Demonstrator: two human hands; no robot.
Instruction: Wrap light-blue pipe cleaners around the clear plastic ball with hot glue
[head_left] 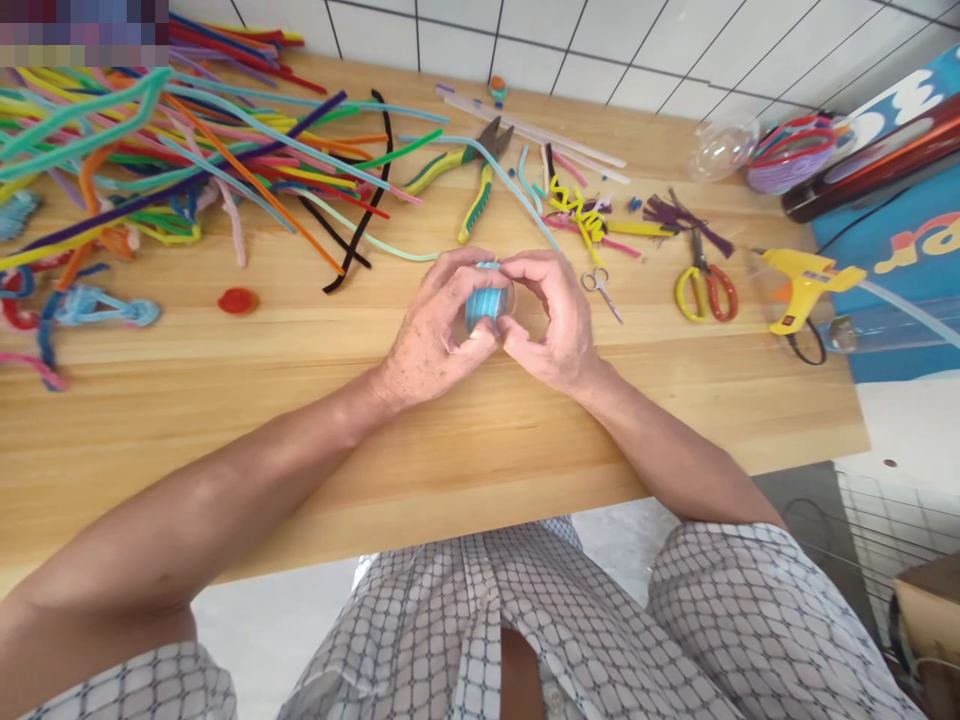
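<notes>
Well in from the table's (450, 460) near edge, your left hand (427, 325) pinches the blue roll (486, 302) between thumb and fingers; your right hand (559, 320) pinches its clear side. Beyond, toward the far edge, pliers (487, 174) lie beside heaped pipe cleaners (247, 150).

The small roll (486, 303) is blue, with paler stripes and a clear edge. Partly covered, it sits between the left hand (442, 325) and right hand (559, 320).
</notes>
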